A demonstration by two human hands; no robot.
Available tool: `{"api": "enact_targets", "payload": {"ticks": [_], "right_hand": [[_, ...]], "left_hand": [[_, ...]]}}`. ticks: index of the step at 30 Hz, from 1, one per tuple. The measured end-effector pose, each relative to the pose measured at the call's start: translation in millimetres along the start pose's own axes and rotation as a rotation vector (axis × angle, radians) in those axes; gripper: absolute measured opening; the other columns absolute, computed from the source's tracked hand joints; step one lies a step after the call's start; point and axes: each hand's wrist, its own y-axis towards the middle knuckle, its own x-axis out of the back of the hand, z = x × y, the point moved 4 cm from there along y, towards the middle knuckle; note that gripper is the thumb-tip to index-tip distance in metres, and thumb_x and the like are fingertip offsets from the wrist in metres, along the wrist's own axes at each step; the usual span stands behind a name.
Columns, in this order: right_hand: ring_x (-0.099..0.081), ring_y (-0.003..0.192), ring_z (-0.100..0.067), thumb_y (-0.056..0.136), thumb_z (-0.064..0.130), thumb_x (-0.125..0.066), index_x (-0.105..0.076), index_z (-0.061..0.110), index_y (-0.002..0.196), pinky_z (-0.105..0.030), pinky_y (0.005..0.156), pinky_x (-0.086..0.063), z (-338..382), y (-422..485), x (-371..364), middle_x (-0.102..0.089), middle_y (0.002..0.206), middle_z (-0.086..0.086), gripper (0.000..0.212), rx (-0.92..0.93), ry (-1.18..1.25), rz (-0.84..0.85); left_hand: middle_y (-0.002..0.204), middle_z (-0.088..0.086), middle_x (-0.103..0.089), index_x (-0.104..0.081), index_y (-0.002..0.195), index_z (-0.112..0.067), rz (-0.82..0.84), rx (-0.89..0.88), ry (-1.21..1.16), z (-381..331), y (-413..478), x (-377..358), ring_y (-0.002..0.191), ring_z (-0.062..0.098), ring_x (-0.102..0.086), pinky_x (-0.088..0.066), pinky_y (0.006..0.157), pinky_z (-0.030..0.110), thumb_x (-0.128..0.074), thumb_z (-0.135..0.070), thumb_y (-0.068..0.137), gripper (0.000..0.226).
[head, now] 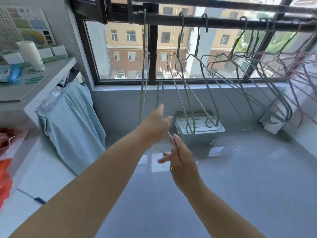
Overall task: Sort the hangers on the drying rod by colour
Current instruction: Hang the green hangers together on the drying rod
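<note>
Balcony, grey tiled floor (240, 169), window behind. Drying rod (223, 23): grey hangers (211, 98) left and centre, purple hangers (281, 60) bunched at right. Loose grey hanger (157, 97): off the rod, below it, hook upward. Right hand (181, 160): pinches its wire. Left hand (157, 124): fingers extended by its neck; grip cannot be told.

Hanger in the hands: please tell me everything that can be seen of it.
The hanger is thin grey wire, off the rod. Its hook points up, touching nothing. The neck runs down behind the left hand; whether that hand grips it is unclear. The right hand pinches a lower wire. The rest is hidden.
</note>
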Motion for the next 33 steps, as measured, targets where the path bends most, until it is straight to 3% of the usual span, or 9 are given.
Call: {"api": "enact_targets", "payload": {"ticks": [2,4,8,10,13,18,22,26,33], "right_hand": [[-0.054,0.05,0.0,0.096,0.004,-0.035,-0.047,0.011,0.129,-0.013,0.064,-0.05,-11,-11,23,-0.064,0.107,0.006,0.035,-0.092,0.154,-0.089],[-0.048,0.042,0.0,0.095,0.005,-0.041,-0.059,0.013,0.113,-0.014,0.048,-0.046,-19,-25,50,-0.068,0.104,0.002,0.027,-0.142,0.198,-0.119],[-0.03,0.035,-0.004,0.089,0.01,-0.051,-0.07,0.012,0.099,-0.014,0.042,-0.038,-34,-59,107,-0.073,0.101,-0.007,0.022,-0.187,0.23,-0.029],[-0.027,0.035,-0.005,0.082,0.018,-0.056,-0.071,0.011,0.097,-0.014,0.041,-0.036,-36,-70,130,-0.072,0.102,-0.011,0.023,-0.198,0.244,0.014],[-0.027,0.034,-0.004,0.076,0.02,-0.057,-0.072,0.011,0.094,-0.013,0.041,-0.037,-46,-70,146,-0.072,0.101,-0.014,0.025,-0.211,0.256,0.024],[-0.029,0.036,-0.003,0.084,0.013,-0.054,-0.072,0.011,0.094,-0.013,0.046,-0.041,-68,-51,145,-0.072,0.1,-0.012,0.021,-0.26,0.208,0.088],[-0.057,0.06,-0.003,0.082,0.012,-0.063,-0.073,0.018,0.084,-0.021,0.067,-0.046,-76,-34,153,-0.074,0.084,0.005,0.012,-0.202,0.037,-0.109],[-0.044,0.12,-0.019,0.081,0.005,-0.063,-0.058,0.012,0.114,-0.035,0.106,-0.031,-67,-28,149,-0.051,0.123,-0.007,0.034,-0.051,-0.463,-0.297],[-0.031,0.124,-0.005,0.085,0.01,-0.058,-0.052,0.027,0.117,-0.016,0.102,-0.018,-65,-69,66,-0.038,0.128,0.011,0.037,0.032,-0.455,0.247]], "left_hand": [[0.151,0.012,-0.022,-0.011,0.144,-0.014,0.0,0.013,0.097,16,-5,0,0.13,0.021,-0.033,-0.032,0.1,0.027,-0.039,-0.02,0.095,0.057],[0.155,0.01,-0.008,-0.001,0.145,-0.015,0.03,0.046,0.194,36,-8,3,0.139,0.023,-0.019,-0.02,0.109,0.03,-0.037,-0.018,0.096,0.061],[0.156,0.006,0.002,0.008,0.144,-0.017,0.111,0.027,0.327,75,-8,15,0.143,0.02,-0.004,-0.006,0.113,0.03,-0.046,-0.025,0.094,0.074],[0.154,0.004,-0.017,-0.011,0.144,-0.017,0.24,0.026,0.394,87,-9,16,0.141,0.02,-0.017,-0.013,0.114,0.032,-0.05,-0.029,0.091,0.067],[0.13,0.002,-0.054,-0.051,0.122,-0.019,0.371,0.006,0.326,103,-17,12,0.121,0.016,-0.048,-0.032,0.104,0.027,-0.054,-0.023,0.09,0.033],[0.116,0.004,-0.062,-0.059,0.11,-0.019,0.348,0.018,0.263,123,-30,9,0.103,0.013,-0.055,-0.036,0.09,0.023,-0.054,-0.018,0.089,0.021],[0.096,0.01,-0.061,-0.064,0.096,-0.015,0.275,0.06,0.083,132,-37,-1,0.089,0.016,-0.053,-0.047,0.088,0.031,-0.053,-0.012,0.09,0.013],[0.075,0.006,-0.044,-0.064,0.092,-0.01,0.191,0.126,-0.13,135,-39,-23,0.064,0.01,-0.044,-0.058,0.066,0.02,-0.049,-0.003,0.09,0.016],[0.08,0.003,-0.046,-0.055,0.088,-0.008,-0.112,0.131,-0.213,131,-23,-48,0.059,0.014,-0.048,-0.055,0.058,0.02,-0.046,-0.001,0.091,0.012]]}}
